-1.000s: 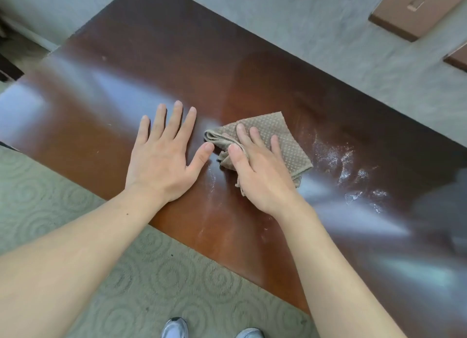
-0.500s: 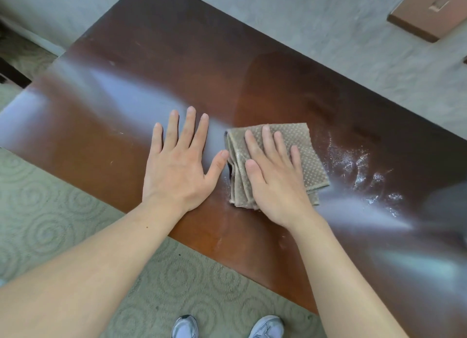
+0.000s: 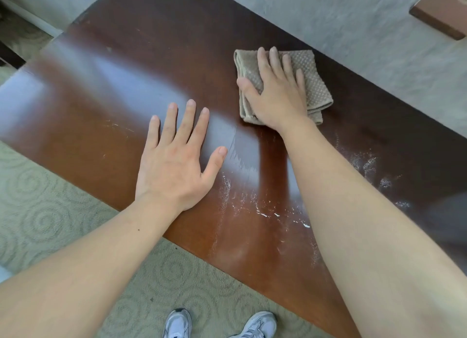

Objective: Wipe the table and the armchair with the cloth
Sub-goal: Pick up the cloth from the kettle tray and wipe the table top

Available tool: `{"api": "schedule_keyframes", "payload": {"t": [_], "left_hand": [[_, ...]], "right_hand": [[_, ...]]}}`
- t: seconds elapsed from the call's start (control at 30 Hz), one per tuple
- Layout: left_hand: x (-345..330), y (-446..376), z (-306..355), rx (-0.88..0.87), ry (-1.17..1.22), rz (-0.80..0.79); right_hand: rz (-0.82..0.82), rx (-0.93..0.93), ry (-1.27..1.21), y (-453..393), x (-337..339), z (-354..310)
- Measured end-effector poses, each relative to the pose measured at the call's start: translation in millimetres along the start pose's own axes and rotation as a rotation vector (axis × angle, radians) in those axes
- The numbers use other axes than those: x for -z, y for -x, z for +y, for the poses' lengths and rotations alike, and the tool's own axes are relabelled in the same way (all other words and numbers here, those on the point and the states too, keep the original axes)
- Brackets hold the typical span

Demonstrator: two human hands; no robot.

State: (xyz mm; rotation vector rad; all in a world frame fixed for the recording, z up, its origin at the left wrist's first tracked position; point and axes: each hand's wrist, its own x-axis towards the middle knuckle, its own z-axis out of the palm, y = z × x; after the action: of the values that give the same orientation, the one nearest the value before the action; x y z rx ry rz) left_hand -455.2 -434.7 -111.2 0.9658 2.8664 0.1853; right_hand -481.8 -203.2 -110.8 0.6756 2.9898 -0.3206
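Note:
A glossy dark brown wooden table (image 3: 106, 115) fills the view. A folded beige waffle-textured cloth (image 3: 313, 85) lies near the table's far edge. My right hand (image 3: 275, 90) presses flat on the cloth, fingers spread over it. My left hand (image 3: 177, 158) rests palm-down on the bare wood nearer me, fingers apart, holding nothing. White powdery streaks (image 3: 265, 211) mark the wood near the front edge, and more specks (image 3: 366, 163) lie to the right. The armchair is not in view.
Patterned green-grey carpet (image 3: 50, 216) lies under the table's near edge, with my two grey shoes (image 3: 177, 322) on it. A grey wall (image 3: 353, 16) runs behind the table. A brown wooden piece (image 3: 439, 19) shows at the top right.
My right hand has slid the cloth away from me toward the table's far edge. Streaks of white powder now show where it was. My left hand stays flat on the wood.

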Motion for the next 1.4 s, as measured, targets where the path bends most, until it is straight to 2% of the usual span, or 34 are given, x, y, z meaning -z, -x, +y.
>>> {"api": "schedule_keyframes", "payload": {"t": [0.13, 0.4, 0.53, 0.6, 0.67, 0.7, 0.77, 0.83, 0.9, 0.93, 1.1, 1.4], "left_hand": [[0.0, -0.6, -0.4, 0.000, 0.000, 0.004], [1.4, -0.3, -0.4, -0.001, 0.004, 0.008], [2.3, 0.6, 0.6, 0.002, -0.005, 0.001], [2.6, 0.8, 0.8, 0.003, -0.002, -0.006], [2.8, 0.6, 0.8, 0.004, -0.001, -0.010], [2.7, 0.7, 0.5, 0.004, -0.001, -0.008], [3.0, 1.1, 0.1, -0.002, 0.008, -0.006], [3.8, 0.8, 0.0, -0.003, 0.026, -0.002], [3.5, 0.8, -0.1, -0.003, 0.029, 0.007], [3.1, 1.0, 0.2, -0.003, 0.032, 0.008], [2.5, 1.8, 0.4, 0.003, 0.038, 0.009], [2.1, 1.5, 0.3, 0.008, 0.029, 0.007]], "right_hand": [[0.094, 0.010, 0.009, -9.9, 1.5, -5.8], [0.029, 0.026, -0.066, 69.1, 1.9, -9.9], [-0.072, -0.058, -0.313, 123.9, 9.5, -14.9], [-0.133, -0.190, -0.506, 154.7, 17.8, -12.4], [-0.125, -0.285, -0.673, 188.0, 23.5, -13.6], [-0.113, -0.263, -0.708, 202.1, 24.1, -18.7], [-0.134, -0.158, -0.633, 222.6, 15.4, -32.9], [-0.158, -0.085, -0.374, 234.0, -1.8, -44.3], [-0.114, -0.084, -0.124, 236.0, -16.8, -52.5], [-0.084, -0.098, -0.083, 234.2, -20.9, -54.3], [0.007, -0.074, -0.074, 202.0, -27.5, -49.7], [0.031, -0.088, -0.020, 50.8, -10.6, -23.0]]}}
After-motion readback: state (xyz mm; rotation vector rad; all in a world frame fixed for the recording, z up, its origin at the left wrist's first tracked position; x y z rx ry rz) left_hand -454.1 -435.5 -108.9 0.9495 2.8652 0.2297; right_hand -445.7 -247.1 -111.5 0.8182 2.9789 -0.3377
